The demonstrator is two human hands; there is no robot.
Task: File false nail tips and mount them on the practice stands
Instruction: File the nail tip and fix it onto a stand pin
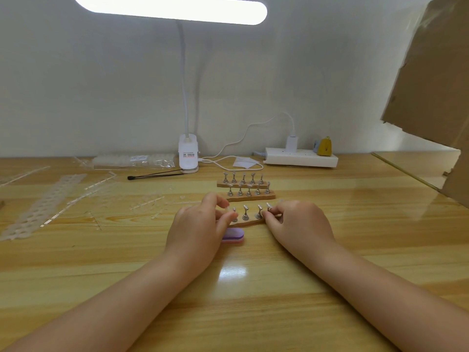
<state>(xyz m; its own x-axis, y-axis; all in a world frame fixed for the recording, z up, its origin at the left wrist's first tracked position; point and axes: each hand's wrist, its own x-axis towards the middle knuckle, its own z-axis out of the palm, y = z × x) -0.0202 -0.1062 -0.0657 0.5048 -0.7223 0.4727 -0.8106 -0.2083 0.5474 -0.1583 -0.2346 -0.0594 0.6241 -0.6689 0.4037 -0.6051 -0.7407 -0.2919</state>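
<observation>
Three wooden practice stands with small metal pegs lie on the desk. The nearest stand [250, 223] sits between my hands; two more stands [250, 196] [242, 184] lie just behind it. My left hand [200, 229] pinches a clear false nail tip [226, 209] at the stand's left end peg. My right hand [299, 219] pinches the metal peg [268, 209] at the stand's right end. A purple and pink buffer block [233, 235] lies beside my left palm, partly hidden by it.
A clip lamp [188, 156] stands at the back, with a power strip [302, 156] and cable to its right. Clear nail-tip strips and bags [48, 199] spread over the left of the desk. A black thin tool [154, 174] lies near the lamp. Cardboard [431, 72] hangs at right.
</observation>
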